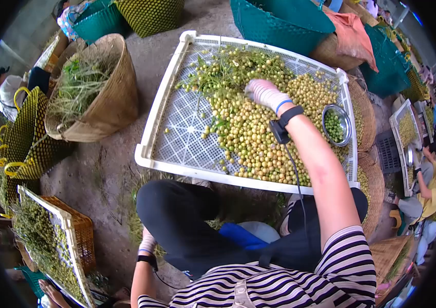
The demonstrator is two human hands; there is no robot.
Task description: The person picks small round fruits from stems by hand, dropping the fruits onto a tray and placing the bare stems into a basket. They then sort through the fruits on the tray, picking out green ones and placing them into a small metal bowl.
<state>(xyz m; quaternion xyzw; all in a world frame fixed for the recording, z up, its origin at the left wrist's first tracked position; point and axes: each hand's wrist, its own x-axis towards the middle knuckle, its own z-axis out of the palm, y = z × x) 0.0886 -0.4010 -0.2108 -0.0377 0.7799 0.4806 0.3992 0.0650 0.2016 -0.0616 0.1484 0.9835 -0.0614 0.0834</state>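
Note:
A white plastic mesh tray (177,149) lies before my knees, bearing many small round yellow-green fruits (259,133). Along its far side is a heap of fruits on thin green stems (223,72). My right hand (266,94), in a pale striped glove, is at the border between this heap and the loose fruits. Its fingers curl downward, and whatever they hold is hidden. A metal bowl (350,134) of greener fruits (334,127) stands on the tray at the right. Low beside my bent left knee is my gloved left hand (147,242), its fingers hidden behind the leg.
A wicker basket (118,105) of stems stands at left, beside yellow-and-black woven baskets (33,128). Another fruit tray (69,231) sits lower left. Teal baskets (279,25) stand beyond my tray; wicker baskets (372,190) adjoin its right. Another person (428,190) sits far right.

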